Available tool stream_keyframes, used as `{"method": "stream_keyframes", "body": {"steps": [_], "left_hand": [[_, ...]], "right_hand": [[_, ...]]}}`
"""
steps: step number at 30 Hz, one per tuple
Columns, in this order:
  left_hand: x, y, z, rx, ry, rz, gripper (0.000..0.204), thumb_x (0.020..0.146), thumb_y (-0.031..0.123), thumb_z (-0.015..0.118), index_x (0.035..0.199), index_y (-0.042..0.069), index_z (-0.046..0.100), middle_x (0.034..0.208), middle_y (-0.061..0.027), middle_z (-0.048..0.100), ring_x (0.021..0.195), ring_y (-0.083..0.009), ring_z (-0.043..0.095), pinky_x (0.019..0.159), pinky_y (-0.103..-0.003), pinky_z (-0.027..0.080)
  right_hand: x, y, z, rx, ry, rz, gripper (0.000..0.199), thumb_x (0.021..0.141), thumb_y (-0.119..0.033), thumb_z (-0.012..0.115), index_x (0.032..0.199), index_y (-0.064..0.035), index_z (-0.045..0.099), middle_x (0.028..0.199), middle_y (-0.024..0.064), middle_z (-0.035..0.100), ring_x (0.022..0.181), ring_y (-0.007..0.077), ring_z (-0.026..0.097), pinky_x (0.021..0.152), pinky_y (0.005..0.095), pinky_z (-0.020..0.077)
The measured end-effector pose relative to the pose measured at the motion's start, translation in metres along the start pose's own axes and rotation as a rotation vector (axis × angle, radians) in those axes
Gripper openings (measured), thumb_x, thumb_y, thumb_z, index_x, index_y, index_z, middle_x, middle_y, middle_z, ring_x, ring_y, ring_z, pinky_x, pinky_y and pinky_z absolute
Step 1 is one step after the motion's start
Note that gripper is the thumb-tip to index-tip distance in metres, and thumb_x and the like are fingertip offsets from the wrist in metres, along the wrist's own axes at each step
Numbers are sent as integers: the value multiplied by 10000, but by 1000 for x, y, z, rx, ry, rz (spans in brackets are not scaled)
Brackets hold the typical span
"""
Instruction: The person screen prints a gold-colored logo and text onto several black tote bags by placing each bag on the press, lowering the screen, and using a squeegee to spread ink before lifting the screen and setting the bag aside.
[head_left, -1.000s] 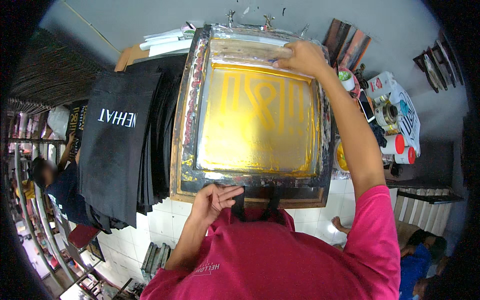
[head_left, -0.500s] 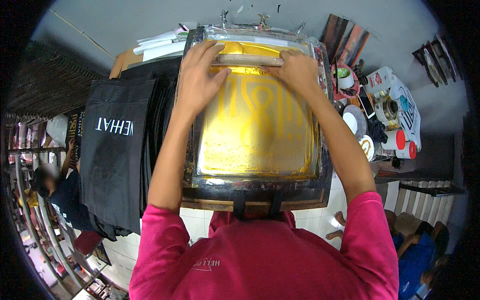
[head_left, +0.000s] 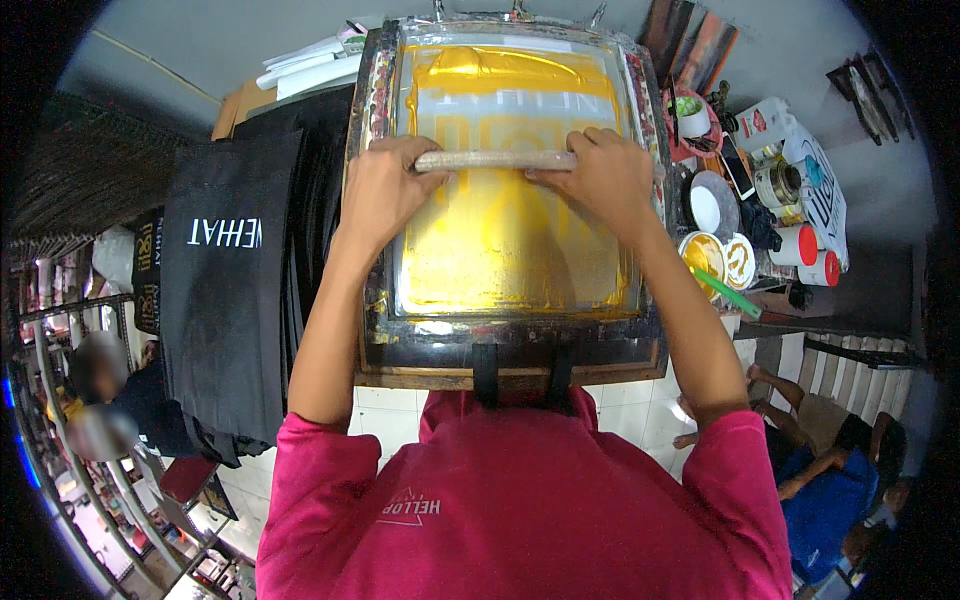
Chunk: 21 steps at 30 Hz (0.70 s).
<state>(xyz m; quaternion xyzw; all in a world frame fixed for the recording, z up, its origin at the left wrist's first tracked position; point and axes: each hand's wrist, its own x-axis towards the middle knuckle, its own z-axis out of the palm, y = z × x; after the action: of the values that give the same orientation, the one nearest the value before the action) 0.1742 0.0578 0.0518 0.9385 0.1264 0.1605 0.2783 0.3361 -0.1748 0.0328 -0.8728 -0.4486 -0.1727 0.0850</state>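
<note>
Both my hands grip a pale squeegee point(head_left: 495, 160) that lies across the printing screen point(head_left: 385, 290). My left hand point(head_left: 390, 185) is closed round its left end, my right hand point(head_left: 605, 180) round its right end. Thick yellow ink point(head_left: 500, 70) is heaped in a band along the screen's far side. Between that band and the squeegee, the mesh looks paler. On the near side, yellow coats the mesh and part of a printed pattern shows through. Black straps point(head_left: 485, 375) hang over the near edge of the frame. The squeegee's blade is hidden from above.
Black cloth bags point(head_left: 230, 300) are piled to the left. At right stand an ink tub point(head_left: 705, 255) with a green spatula point(head_left: 728, 292), red-lidded jars point(head_left: 795, 245) and a phone point(head_left: 737, 172). One person in blue point(head_left: 825, 500) sits at lower right; others are at far left.
My hands have drawn the squeegee from the far side of the screen toward me, leaving the ink band behind. The view has shifted, and the tub with its green spatula now shows.
</note>
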Motion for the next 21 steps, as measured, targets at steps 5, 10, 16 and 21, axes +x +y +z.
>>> {"method": "stream_keyframes", "body": {"steps": [5, 10, 16, 21], "left_hand": [[-58, 15, -5, 19, -39, 3, 297, 761, 179, 825, 1010, 32, 759, 955, -178, 734, 895, -354, 707, 813, -421, 552], [-121, 32, -14, 8, -94, 21, 340, 700, 75, 822, 1030, 36, 751, 996, -160, 734, 936, -347, 698, 836, -404, 541], [-172, 27, 1, -57, 7, 75, 466, 666, 71, 845, 1115, 34, 727, 1108, -131, 732, 1053, -324, 674, 934, -409, 519], [-203, -6, 23, 273, 132, 56, 1174, 620, 403, 930, 1556, 38, 323, 1566, -231, 412, 1482, -378, 354, 1229, -574, 140]], "right_hand": [[-57, -25, -21, 54, -74, 6, 491, 728, -573, 768, 831, -97, 706, 767, 90, 657, 764, 302, 692, 660, 447, 563], [-113, -54, -50, 86, -178, 39, 409, 686, -451, 795, 851, -100, 665, 809, 70, 630, 804, 278, 670, 669, 437, 544], [-159, -76, -59, 86, -132, 56, 380, 660, -342, 809, 909, -99, 656, 921, 68, 620, 924, 270, 641, 727, 436, 525], [-163, -78, -58, 114, -108, 59, 361, 655, -280, 806, 936, -109, 657, 973, 67, 615, 1005, 256, 615, 749, 428, 511]]}}
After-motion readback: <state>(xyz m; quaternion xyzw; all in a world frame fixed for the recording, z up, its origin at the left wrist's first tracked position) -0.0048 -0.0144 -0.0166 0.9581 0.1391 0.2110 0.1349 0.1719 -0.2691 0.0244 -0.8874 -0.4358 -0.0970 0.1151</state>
